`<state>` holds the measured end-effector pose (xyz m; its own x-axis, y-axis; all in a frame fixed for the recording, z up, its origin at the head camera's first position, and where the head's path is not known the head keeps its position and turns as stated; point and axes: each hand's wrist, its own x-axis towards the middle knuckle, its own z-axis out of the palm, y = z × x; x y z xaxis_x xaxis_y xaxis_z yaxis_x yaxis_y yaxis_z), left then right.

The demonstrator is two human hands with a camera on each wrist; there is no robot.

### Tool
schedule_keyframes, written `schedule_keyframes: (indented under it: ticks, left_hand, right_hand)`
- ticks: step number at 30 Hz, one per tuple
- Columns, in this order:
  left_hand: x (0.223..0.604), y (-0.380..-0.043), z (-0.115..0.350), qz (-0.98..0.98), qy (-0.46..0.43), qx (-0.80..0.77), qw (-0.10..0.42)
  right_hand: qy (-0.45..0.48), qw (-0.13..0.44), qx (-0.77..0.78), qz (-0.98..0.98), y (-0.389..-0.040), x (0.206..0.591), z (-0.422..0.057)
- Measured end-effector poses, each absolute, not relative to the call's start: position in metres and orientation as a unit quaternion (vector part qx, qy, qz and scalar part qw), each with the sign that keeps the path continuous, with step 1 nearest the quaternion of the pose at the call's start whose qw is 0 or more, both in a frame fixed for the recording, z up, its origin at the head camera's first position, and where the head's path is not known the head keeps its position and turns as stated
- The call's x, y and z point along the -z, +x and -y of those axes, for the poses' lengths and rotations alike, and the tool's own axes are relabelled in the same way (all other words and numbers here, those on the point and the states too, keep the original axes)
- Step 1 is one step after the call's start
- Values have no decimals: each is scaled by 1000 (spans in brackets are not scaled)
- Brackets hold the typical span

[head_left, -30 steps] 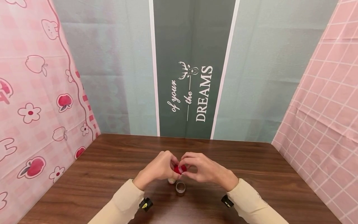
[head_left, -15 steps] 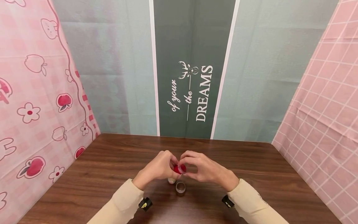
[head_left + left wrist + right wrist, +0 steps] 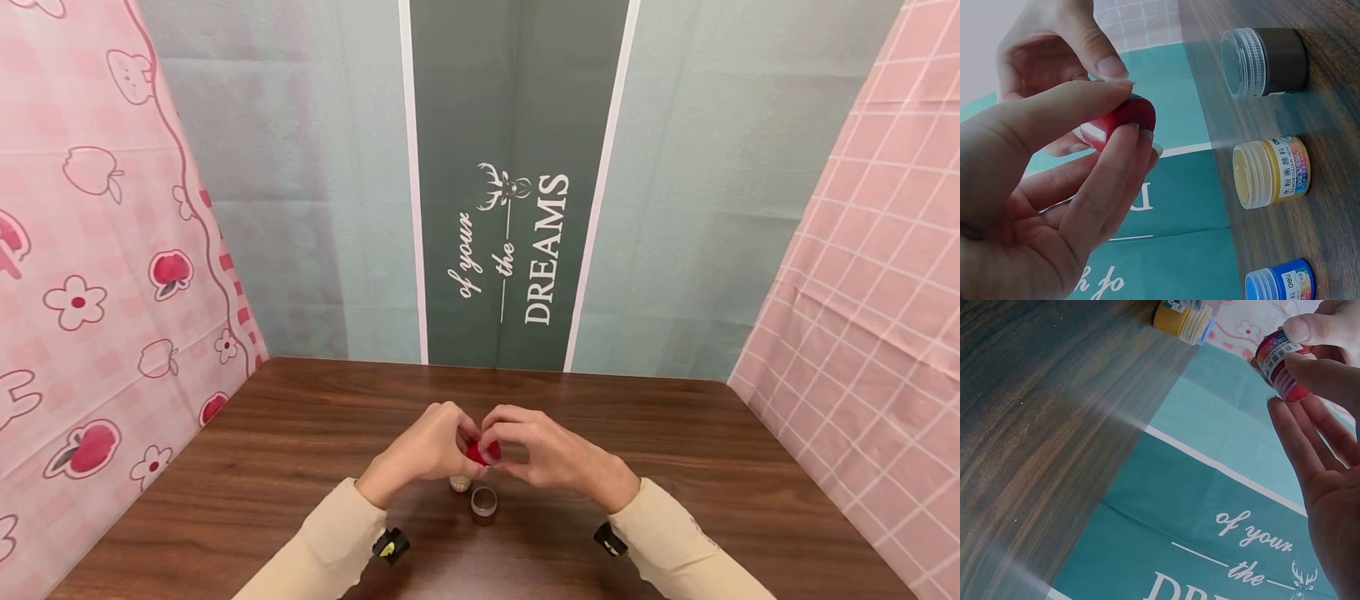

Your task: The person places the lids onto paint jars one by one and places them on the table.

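A small red paint jar (image 3: 1282, 362) with a clear lid and a printed label is held sideways above the table. My left hand (image 3: 423, 443) pinches its body between thumb and fingers. At the lid end, my right hand (image 3: 546, 450) holds the clear lid with thumb and fingertips. Whether the lid sits tight or loose cannot be made out. Just below the hands a dark brown paint jar (image 3: 1282, 61) stands on the table. Beside it are a yellow paint jar (image 3: 1294, 167) and a blue one (image 3: 1298, 280), both with clear lids; in the head view the left hand hides the blue jar.
The wooden table (image 3: 300, 467) reaches back to a green and teal cloth (image 3: 510, 125) with white lettering. Pink patterned cloth (image 3: 82, 250) hangs on the left, and pink checked cloth (image 3: 862, 250) on the right.
The right fingers have shifted slightly at the lid of the red paint jar. Both hands otherwise keep their places, and the standing jars have not moved.
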<state>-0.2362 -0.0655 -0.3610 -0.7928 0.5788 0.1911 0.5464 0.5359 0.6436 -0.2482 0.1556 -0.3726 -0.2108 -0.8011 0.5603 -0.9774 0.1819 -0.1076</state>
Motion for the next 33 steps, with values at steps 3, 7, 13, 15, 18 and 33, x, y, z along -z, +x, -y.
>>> schedule_keyframes:
  ticks: [3,7,13,15,18,33]
  left_hand:
    - [361,-236,65,-876,322,-358,22]
    - [361,-236,65,-877,319,-358,25]
    - [360,-236,65,-878,315,-360,27]
    - [360,-236,65,-878,315,-360,27]
    - [360,-236,65,-877,316,-362,26]
    - [361,-236,65,-878,315,-361,23]
  right_hand:
    - [597,190,-229,745,-248,373,-156]
    - [594,186,-232,748,-248,373,-156]
    - [582,179,-238,756,-248,374,-156]
    - [581,179,-239,758,-248,375,-156]
    - [577,177,-241,760,-247,374,-156]
    - [573,177,-235,765,-247,373,-156]
